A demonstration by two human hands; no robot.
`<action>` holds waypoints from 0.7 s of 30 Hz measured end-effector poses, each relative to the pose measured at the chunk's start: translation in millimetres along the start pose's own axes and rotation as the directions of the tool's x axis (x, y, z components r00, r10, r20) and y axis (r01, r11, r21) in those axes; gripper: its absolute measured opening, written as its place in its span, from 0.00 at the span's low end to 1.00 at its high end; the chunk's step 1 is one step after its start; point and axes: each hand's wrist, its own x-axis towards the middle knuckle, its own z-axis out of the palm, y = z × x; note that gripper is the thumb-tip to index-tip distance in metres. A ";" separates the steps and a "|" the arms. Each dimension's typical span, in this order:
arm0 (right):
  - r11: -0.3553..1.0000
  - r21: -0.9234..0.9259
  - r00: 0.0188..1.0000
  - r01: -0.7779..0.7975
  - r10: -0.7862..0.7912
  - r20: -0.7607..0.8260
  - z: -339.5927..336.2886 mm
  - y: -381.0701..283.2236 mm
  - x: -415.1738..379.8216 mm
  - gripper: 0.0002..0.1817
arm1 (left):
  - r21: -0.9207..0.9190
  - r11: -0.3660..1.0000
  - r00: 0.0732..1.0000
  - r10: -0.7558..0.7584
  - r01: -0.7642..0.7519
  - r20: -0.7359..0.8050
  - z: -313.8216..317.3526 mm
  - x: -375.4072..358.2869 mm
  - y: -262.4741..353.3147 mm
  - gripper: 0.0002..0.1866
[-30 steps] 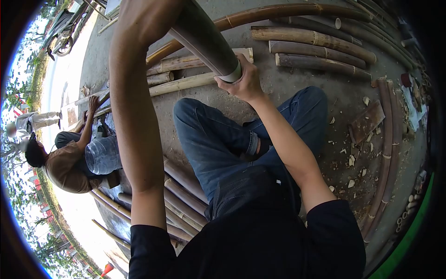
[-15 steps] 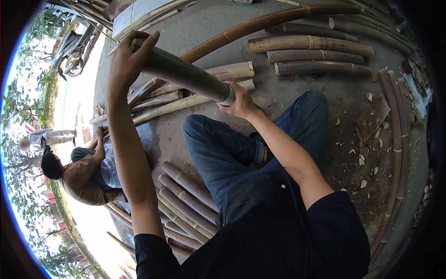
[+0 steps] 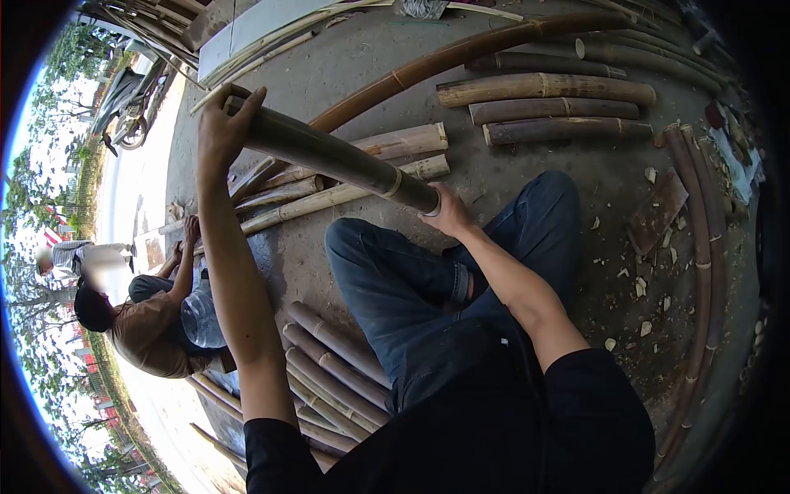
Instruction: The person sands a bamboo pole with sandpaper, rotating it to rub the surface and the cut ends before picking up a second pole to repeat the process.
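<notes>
A thick dark green bamboo section (image 3: 329, 154) is held in the air across the upper middle of the view, above the floor and in front of my crossed legs. My left hand (image 3: 220, 136) is closed over its far left end, with the fingers hooked over the rim. At the other end, close to a pale node ring, my right hand (image 3: 453, 212) grips the lower right end, its fingers partly hidden behind the bamboo. Split, pale bamboo pieces (image 3: 409, 142) lie on the floor just behind the held section.
A long curved brown bamboo pole (image 3: 461, 54) spans the back. Cut sections (image 3: 547, 86) lie at upper right, others (image 3: 339, 366) beside my left leg. A rusty plate (image 3: 658, 210) rests among wood chips at right. A person (image 3: 156, 329) squats at left near a clear jug (image 3: 203, 317).
The bamboo section has shifted, its right end moving right and down with my right hand. A node ring near that end shows more now. My left hand has moved slightly left and down.
</notes>
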 end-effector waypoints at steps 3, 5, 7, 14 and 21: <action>0.993 0.082 0.994 0.089 -0.083 -0.072 3.1 -12.4 -2.7 0.41 | -0.002 1.000 0.999 -0.029 0.030 0.014 1.0 2.9 -20.1 0.23; 1.000 -0.021 1.000 -0.009 0.009 0.026 -0.3 21.0 -10.0 0.42 | 0.023 1.000 1.000 -0.014 0.014 0.003 0.5 9.3 -33.2 0.22; 0.992 -0.095 0.987 -0.081 0.093 0.134 1.6 52.5 -18.3 0.45 | 0.028 0.999 1.000 -0.026 0.026 0.000 0.2 13.3 -48.1 0.22; 0.877 -0.384 0.950 -0.288 0.312 0.001 6.9 43.0 -28.8 0.47 | 0.011 0.994 0.994 -0.108 0.108 0.016 1.8 15.4 -99.7 0.22; 0.854 -0.390 0.937 -0.345 0.340 -0.086 15.5 39.4 -40.4 0.48 | 0.010 0.995 0.995 -0.095 0.095 0.000 -1.6 2.9 -93.3 0.23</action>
